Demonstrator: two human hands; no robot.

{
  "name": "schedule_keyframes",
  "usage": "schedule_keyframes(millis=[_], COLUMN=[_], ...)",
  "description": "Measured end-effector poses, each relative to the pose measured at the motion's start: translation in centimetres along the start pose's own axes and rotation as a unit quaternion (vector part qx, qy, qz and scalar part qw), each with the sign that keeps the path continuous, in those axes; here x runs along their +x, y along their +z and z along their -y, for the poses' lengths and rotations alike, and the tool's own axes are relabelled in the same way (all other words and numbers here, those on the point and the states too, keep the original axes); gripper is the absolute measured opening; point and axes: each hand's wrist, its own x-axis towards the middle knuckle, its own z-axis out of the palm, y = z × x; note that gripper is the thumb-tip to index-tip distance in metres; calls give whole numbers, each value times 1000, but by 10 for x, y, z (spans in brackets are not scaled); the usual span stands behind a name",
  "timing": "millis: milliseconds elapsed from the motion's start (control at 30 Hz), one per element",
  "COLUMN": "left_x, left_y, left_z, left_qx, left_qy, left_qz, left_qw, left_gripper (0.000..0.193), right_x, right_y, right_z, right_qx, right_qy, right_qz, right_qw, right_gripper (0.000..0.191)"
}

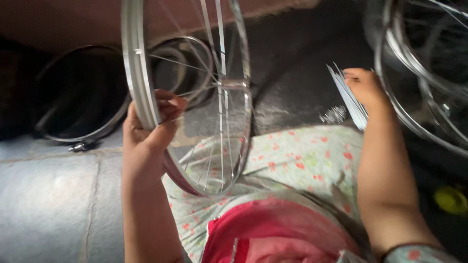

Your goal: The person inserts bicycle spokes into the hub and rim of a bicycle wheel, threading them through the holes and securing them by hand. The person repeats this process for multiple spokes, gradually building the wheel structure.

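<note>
My left hand (pixel 148 127) grips the silver rim of a spoked bicycle wheel (pixel 139 68), held upright over my lap. Thin spokes run from the rim to its hub (pixel 233 85). My right hand (pixel 364 86) holds a bundle of loose silver spokes (pixel 350 100), out to the right of the wheel. My lap is covered by floral cloth (pixel 292 160) with a pink cloth (pixel 273 234) below it.
Another rim with a dark tyre (pixel 80 97) lies on the floor at left. Several more silver rims (pixel 419 63) stack at the right. A small pile of metal bits (pixel 334 115) sits on the dark floor. A yellow-green object (pixel 451 199) lies at lower right.
</note>
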Motion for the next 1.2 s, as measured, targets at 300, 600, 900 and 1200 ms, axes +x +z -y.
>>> schedule_keyframes(millis=[300, 600, 900, 1200], left_x=[-31, -43, -46, -34], left_y=[-12, -11, -12, -9], left_z=[33, 48, 48, 53], left_qx=[6, -18, -30, -42], left_qy=[8, 15, 5, 10], left_qz=[-21, 0, 5, 12], left_qw=[1000, 1000, 1000, 999], left_gripper=[50, 53, 56, 58], right_x=[8, -2, 13, 12], right_y=[68, 121, 146, 134], right_z=[-29, 14, -3, 21], right_qx=[-297, -491, -449, -544], right_qy=[52, 43, 100, 31], right_qz=[230, 308, 269, 320], right_qw=[925, 814, 846, 775], right_gripper=[31, 30, 35, 35])
